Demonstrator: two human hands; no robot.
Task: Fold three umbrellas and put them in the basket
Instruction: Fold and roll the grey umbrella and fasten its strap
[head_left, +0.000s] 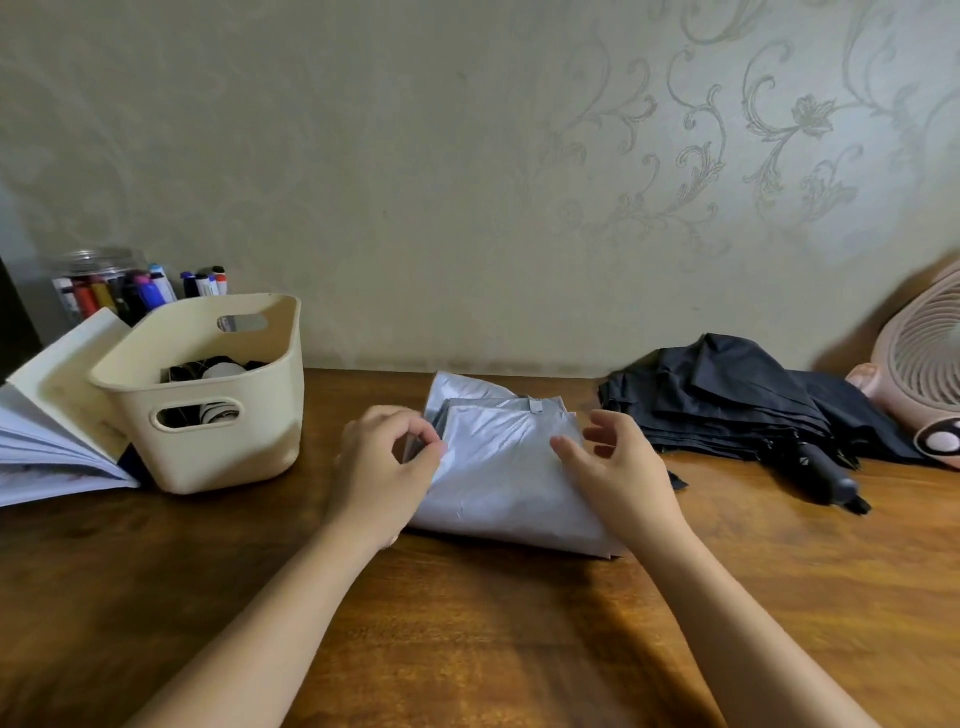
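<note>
Left hand (385, 463), right hand (621, 470) — on silver umbrella (501, 475)

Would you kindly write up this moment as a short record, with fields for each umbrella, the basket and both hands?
silver umbrella: flat on table, partly folded
left hand: pinches its left folds
right hand: fingers relaxed, touching its fabric
black umbrella: loose heap at right, untouched
basket: at left, holds dark folded umbrella
</note>
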